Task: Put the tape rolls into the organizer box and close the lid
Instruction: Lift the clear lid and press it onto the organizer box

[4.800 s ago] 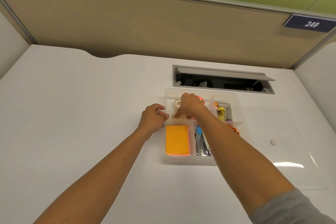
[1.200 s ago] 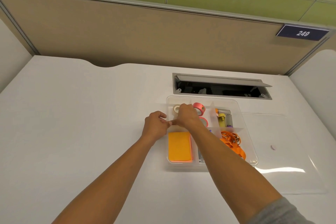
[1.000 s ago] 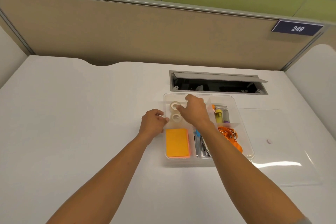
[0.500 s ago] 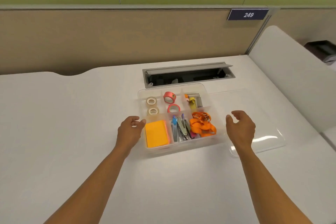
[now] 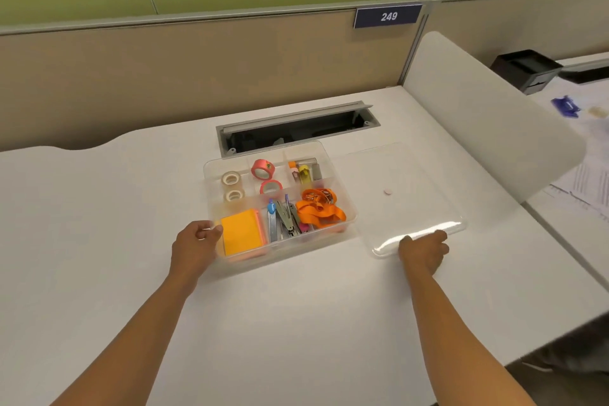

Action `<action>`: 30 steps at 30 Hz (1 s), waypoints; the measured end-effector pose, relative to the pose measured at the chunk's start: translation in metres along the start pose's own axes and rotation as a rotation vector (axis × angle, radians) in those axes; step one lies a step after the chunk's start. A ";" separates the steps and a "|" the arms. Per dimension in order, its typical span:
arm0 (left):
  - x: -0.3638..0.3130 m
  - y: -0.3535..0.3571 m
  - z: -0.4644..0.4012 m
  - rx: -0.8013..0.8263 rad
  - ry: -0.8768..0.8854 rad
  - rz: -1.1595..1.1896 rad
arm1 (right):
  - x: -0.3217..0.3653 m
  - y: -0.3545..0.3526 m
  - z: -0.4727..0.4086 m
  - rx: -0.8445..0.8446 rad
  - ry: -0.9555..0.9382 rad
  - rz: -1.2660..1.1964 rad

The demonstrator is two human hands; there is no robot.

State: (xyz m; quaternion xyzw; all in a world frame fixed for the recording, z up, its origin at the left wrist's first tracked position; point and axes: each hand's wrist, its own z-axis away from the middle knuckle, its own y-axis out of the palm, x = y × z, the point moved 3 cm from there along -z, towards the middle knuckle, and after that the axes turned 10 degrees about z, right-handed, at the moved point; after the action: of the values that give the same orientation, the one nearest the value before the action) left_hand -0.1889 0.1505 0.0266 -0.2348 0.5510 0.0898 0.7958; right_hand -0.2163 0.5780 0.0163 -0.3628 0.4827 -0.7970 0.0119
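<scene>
The clear organizer box (image 5: 347, 204) sits open on the white desk. Two white tape rolls (image 5: 230, 179) (image 5: 234, 195) lie in its back-left compartment. Two pink tape rolls (image 5: 263, 168) (image 5: 271, 187) lie in the compartment beside them. The clear lid (image 5: 408, 195) lies flat on the desk to the right of the box. My left hand (image 5: 195, 242) grips the box's front-left corner. My right hand (image 5: 423, 249) rests at the lid's near edge, fingers curled onto it.
The box also holds an orange sticky-note pad (image 5: 242, 231), a stapler and pens (image 5: 283, 218), and an orange lanyard (image 5: 321, 209). An open cable tray (image 5: 296, 129) lies behind the box. A white divider panel (image 5: 487, 112) stands at the right.
My right hand left the tape compartments, swung right and came down onto the lid's near edge. My left hand slid to the box's front-left corner. The view turned to the right.
</scene>
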 end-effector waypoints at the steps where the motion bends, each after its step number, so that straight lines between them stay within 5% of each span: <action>1: 0.000 0.001 0.000 -0.003 0.000 -0.004 | 0.000 -0.001 -0.003 0.012 0.001 0.010; 10: -0.003 0.004 0.001 -0.045 -0.041 -0.002 | -0.009 -0.014 -0.029 0.087 0.178 -0.153; 17: -0.003 0.004 0.002 -0.040 -0.058 0.013 | 0.000 -0.012 -0.031 0.371 0.254 -0.926; 22: -0.006 0.001 0.003 -0.057 -0.041 -0.008 | 0.024 -0.018 -0.031 0.441 0.030 -0.999; 30: -0.033 -0.009 0.010 -0.248 0.128 -0.072 | 0.092 -0.045 -0.011 -0.055 -0.672 -0.525</action>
State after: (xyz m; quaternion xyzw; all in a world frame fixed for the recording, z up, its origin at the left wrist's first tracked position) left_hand -0.1892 0.1514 0.0627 -0.3563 0.5766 0.1133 0.7264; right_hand -0.2757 0.5766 0.1007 -0.7132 0.3641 -0.5974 -0.0445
